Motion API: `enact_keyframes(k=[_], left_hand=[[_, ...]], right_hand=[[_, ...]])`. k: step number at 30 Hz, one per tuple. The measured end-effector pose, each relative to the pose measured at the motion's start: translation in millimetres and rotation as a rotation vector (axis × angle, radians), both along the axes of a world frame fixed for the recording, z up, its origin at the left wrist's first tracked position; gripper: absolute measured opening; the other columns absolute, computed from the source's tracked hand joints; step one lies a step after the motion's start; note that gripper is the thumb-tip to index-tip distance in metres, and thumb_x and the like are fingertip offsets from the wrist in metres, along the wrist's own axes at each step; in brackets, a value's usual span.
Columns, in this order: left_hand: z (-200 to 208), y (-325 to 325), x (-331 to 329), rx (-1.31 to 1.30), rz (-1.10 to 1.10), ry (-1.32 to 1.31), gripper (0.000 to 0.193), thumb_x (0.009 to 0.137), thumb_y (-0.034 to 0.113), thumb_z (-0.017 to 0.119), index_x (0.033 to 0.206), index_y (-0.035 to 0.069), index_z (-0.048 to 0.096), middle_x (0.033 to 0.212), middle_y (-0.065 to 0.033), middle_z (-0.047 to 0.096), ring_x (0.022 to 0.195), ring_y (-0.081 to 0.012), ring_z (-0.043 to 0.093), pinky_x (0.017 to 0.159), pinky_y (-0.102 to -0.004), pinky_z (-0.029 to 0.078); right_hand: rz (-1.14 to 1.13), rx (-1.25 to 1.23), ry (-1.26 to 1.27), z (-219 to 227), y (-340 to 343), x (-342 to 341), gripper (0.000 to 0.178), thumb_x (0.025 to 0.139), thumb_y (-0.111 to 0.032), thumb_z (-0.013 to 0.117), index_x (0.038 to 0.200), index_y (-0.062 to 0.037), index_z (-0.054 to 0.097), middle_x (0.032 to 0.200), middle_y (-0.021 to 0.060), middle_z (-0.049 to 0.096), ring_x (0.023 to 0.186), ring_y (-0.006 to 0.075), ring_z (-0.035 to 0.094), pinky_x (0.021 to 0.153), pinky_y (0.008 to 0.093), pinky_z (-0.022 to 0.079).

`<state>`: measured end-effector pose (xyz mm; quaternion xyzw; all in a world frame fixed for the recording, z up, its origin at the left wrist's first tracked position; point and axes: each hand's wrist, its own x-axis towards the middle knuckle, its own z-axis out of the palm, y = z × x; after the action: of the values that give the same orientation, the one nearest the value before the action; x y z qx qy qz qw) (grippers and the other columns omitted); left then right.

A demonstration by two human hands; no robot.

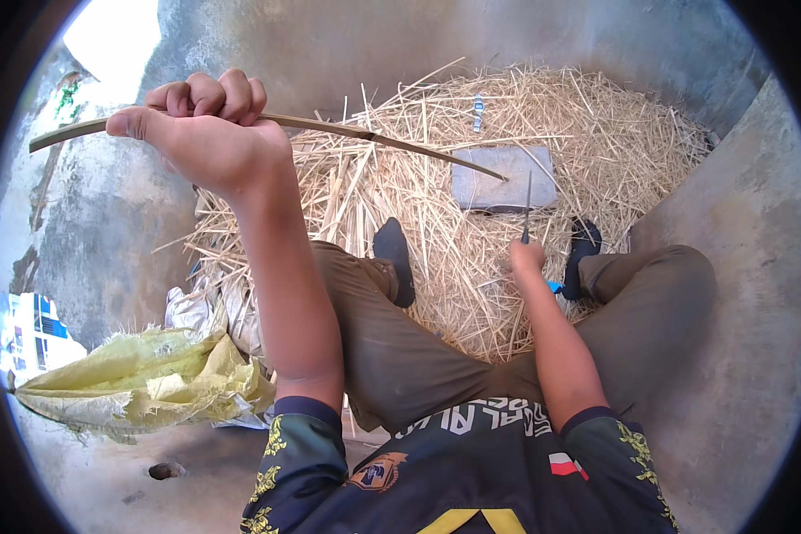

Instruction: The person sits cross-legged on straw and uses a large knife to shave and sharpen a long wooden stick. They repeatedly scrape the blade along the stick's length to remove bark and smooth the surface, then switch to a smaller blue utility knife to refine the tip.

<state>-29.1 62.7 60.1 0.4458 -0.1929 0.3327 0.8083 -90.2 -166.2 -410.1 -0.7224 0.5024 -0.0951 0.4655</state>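
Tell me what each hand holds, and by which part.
The left hand grips a long thin strip, nearer its left end; the right hand holds a knife by its near end, blade pointing away.

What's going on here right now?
A person's left hand grips a long, thin, curved brown strip, held up at upper left. The right hand holds a dark, thin-bladed knife, pointing away. The strip's far end shows over a flat grey rectangular block; contact is unclear. Pale straw-like scraps surround the block.

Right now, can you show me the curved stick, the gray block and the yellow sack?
Curved stick (pixel 327 126): head view, on its middle stretch.
Gray block (pixel 502 194): head view, on its flat top.
Yellow sack (pixel 147 376): head view, on its crumpled middle.
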Motion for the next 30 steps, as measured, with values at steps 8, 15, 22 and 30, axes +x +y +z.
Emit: enact_keyframes(k=[8,15,22,30], left_hand=[[-6,10,2,0.011,-0.003,-0.022,0.056,0.104,0.064,0.018,0.076,0.015,0.023,0.060,0.0018,0.019,0.050,-0.0123,0.015,0.050,-0.0301,0.015],[-3,4,-3,0.014,-0.030,-0.015,0.056,0.103,0.064,0.020,0.079,0.014,0.026,0.061,0.0014,0.022,0.050,-0.0125,0.017,0.050,-0.0291,0.017],[-3,7,2,0.020,0.031,-0.023,0.056,0.103,0.064,0.020,0.081,0.013,0.028,0.061,0.0006,0.024,0.048,-0.0130,0.020,0.048,-0.0284,0.021],[-3,7,2,0.020,0.041,-0.024,0.057,0.104,0.063,0.017,0.077,0.014,0.027,0.060,0.0008,0.023,0.048,-0.0131,0.019,0.048,-0.0291,0.020]], right_hand=[[0.037,0.142,-0.715,171,16,4,0.038,0.088,-0.025,0.062,0.065,0.0024,0.050,0.057,0.0060,0.051,0.054,0.0165,0.047,0.056,0.0379,0.040],[0.050,0.062,0.147,29,12,-16,0.044,0.082,-0.035,0.065,0.089,0.0083,0.070,0.091,0.0294,0.070,0.091,0.0449,0.069,0.086,0.0484,0.052],[0.012,0.042,-0.259,78,-6,7,0.038,0.082,-0.033,0.064,0.081,0.0051,0.065,0.076,0.0237,0.067,0.075,0.0408,0.067,0.073,0.0486,0.049],[0.036,-0.253,-0.726,188,26,-13,0.031,0.097,-0.028,0.059,0.086,0.0007,0.056,0.066,0.0137,0.059,0.060,0.0265,0.060,0.062,0.0404,0.046]])
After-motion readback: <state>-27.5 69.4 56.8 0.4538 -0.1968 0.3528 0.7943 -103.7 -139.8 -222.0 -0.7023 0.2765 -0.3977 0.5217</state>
